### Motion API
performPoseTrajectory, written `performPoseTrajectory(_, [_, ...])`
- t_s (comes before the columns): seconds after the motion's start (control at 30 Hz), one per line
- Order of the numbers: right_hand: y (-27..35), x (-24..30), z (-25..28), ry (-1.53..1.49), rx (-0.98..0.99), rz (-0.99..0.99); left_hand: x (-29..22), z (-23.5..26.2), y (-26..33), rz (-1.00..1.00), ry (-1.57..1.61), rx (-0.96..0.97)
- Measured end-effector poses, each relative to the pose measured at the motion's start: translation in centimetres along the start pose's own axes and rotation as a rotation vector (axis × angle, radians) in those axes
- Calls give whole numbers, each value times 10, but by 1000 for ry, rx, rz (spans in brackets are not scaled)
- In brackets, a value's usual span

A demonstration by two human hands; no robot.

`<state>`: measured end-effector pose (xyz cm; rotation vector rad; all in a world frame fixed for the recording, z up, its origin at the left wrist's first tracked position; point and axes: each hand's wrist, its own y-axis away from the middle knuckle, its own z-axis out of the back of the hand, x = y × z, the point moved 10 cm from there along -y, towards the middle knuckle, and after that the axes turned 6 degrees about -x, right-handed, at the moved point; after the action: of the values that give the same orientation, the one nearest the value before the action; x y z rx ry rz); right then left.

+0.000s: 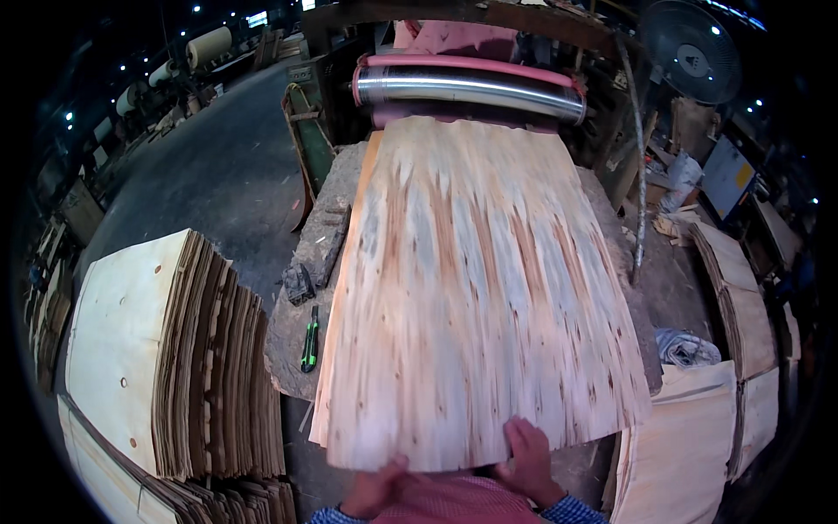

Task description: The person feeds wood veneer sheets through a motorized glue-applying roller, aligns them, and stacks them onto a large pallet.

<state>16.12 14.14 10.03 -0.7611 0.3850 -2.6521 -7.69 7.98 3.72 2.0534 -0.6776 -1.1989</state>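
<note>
A wide wood veneer sheet, pale with brown and grey streaks, stretches from just in front of me toward a pair of rollers. Its far end lies close below the shiny metal roller. Along the left side, the edge of another veneer sheet shows underneath. My left hand holds the near edge, somewhat blurred, with its fingers partly hidden. Farther right on that edge, my right hand grips the veneer with fingertips on top.
A green utility knife and a dark small block lie on the worn bench to the left. Tall veneer stacks stand at left and right. A thin pole rises beside the machine, near a large fan.
</note>
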Motion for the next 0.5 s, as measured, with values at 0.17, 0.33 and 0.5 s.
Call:
performPoseTrajectory(0.17, [2,-13,-7,141,69,108,-7,6,-4,-211,-3,-75])
performPoseTrajectory(0.33, [-85,-41,-58,-45,147,108,-83,-17,-54,-315,52,-120])
performPoseTrajectory(0.5, [-191,-79,-98,-44,151,92,-73,40,-71,-424,95,-438])
